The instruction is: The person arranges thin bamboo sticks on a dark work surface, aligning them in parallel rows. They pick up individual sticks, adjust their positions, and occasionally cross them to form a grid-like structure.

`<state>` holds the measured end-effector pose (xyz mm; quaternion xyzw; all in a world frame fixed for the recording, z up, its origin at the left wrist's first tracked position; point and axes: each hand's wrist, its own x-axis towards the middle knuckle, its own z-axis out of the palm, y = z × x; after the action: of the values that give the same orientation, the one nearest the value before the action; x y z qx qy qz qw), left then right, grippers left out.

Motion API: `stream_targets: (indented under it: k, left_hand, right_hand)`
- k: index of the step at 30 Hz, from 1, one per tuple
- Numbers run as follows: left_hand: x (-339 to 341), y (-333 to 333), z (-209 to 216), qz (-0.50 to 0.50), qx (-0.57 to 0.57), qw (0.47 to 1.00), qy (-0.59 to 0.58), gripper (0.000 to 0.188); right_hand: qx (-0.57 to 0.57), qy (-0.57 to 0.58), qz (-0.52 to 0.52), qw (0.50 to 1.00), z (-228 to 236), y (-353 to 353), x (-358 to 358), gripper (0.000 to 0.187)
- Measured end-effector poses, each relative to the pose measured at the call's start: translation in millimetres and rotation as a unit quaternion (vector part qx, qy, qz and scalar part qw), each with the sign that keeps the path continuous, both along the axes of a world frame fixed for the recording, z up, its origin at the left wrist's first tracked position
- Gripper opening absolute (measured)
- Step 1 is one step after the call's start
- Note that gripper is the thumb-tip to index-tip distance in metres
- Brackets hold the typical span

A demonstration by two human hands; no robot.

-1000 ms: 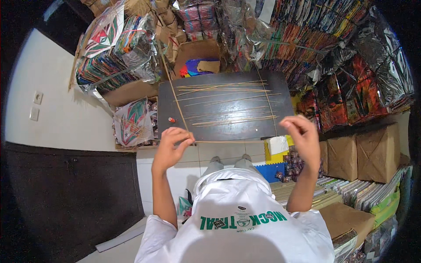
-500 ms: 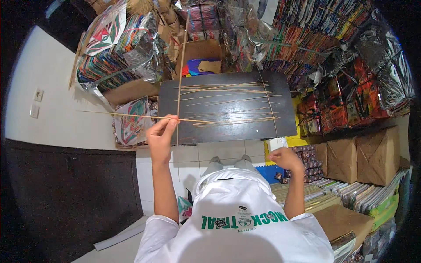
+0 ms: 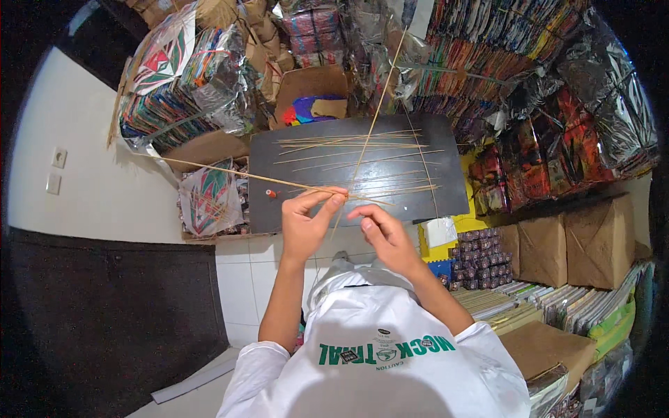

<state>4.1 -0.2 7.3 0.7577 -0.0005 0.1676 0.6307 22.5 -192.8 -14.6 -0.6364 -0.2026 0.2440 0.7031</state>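
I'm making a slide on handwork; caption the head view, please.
Left hand pinching two crossed sticks above a black table, right hand close by.

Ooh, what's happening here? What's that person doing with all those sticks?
A person is standing at a dark table, and their left hand has a pinching grip on two long thin sticks where they cross. The right hand is close beside them, fingers bent; I can't tell if it holds anything. More thin sticks lie across the table, and a small red item is at its left side.
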Motion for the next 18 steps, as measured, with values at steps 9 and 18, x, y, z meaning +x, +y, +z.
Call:
stream_targets:
  k: [9, 18]
  left_hand:
    - [-7.8, -12.2, -9.7, 0.029, 0.181, 0.983, -0.032, 0.007]
    - [-24.3, 18.3, -21.5, 0.019, 0.276, 0.961, 0.020, 0.007]
  right_hand:
    - [-0.045, -0.029, -0.006, 0.999, 24.7, 4.8, -1.4, 0.020]
    - [-0.111, -0.034, -0.008, 0.993, 39.7, -35.3, 29.7, 0.015]
